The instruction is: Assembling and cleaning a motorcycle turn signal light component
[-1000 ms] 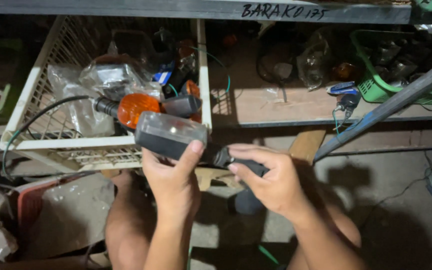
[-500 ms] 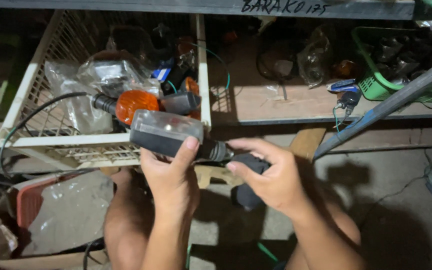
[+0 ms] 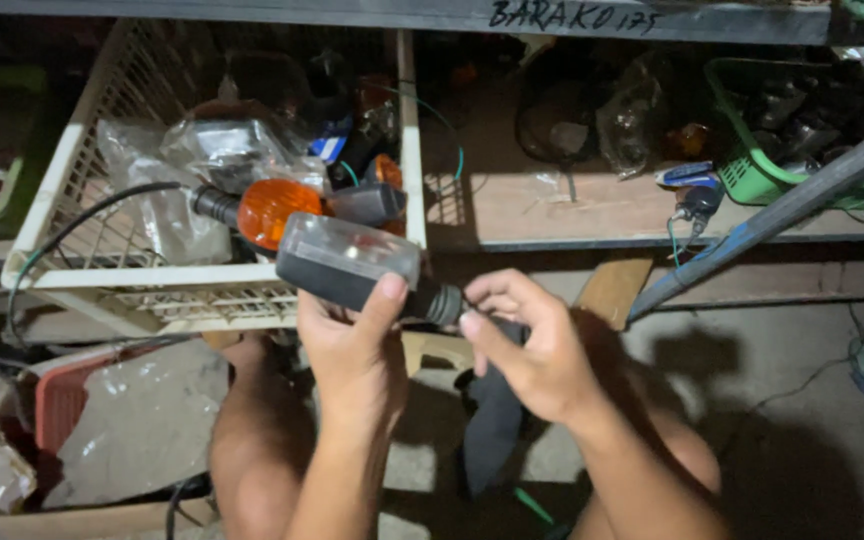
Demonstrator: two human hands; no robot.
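Observation:
My left hand (image 3: 352, 345) grips a motorcycle turn-signal lamp (image 3: 347, 260) with a clear lens and a dark grey body, thumb pressed on its side. My right hand (image 3: 527, 345) pinches the lamp's black ribbed rubber stem (image 3: 442, 303) between thumb and fingers. Both hands hold it in front of a white plastic basket (image 3: 202, 290) on a low shelf. Inside the basket lies an orange-lensed turn signal (image 3: 272, 210) with a black cable, next to clear plastic bags (image 3: 202, 150).
A wooden shelf (image 3: 552, 215) holds bagged parts and small wired pieces. A green basket (image 3: 762, 170) stands at the right. A grey metal bar (image 3: 782, 210) slants across the right side. A red crate (image 3: 57, 400) and plastic sheet lie at lower left. My knees are below.
The lamp has shifted slightly right and lower, and my right hand's fingers have moved along the stem toward the lamp body. The view has drifted a little.

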